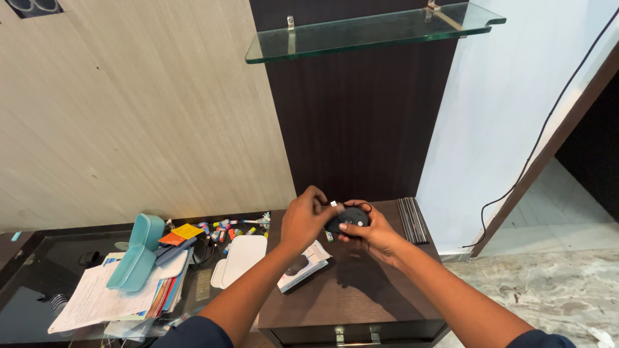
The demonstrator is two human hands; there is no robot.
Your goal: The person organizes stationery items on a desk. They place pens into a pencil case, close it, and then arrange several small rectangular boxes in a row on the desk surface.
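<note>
- The right hand [374, 233] is closed around a black computer mouse [349, 218] and holds it up over the dark wooden surface [361, 290], probably to keep it steady.
- The left hand [304, 219] pinches a small white piece [334, 203] at the far left edge of the mouse; I cannot tell what this piece is.
- The mouse is rounded, matte black, with a thin black cord looping at its far side.
- Its box [309, 265] lies near, just left, on the surface.

Dark wooden cabinet top [361, 290] with a small mouse box [304, 265] on it.
</note>
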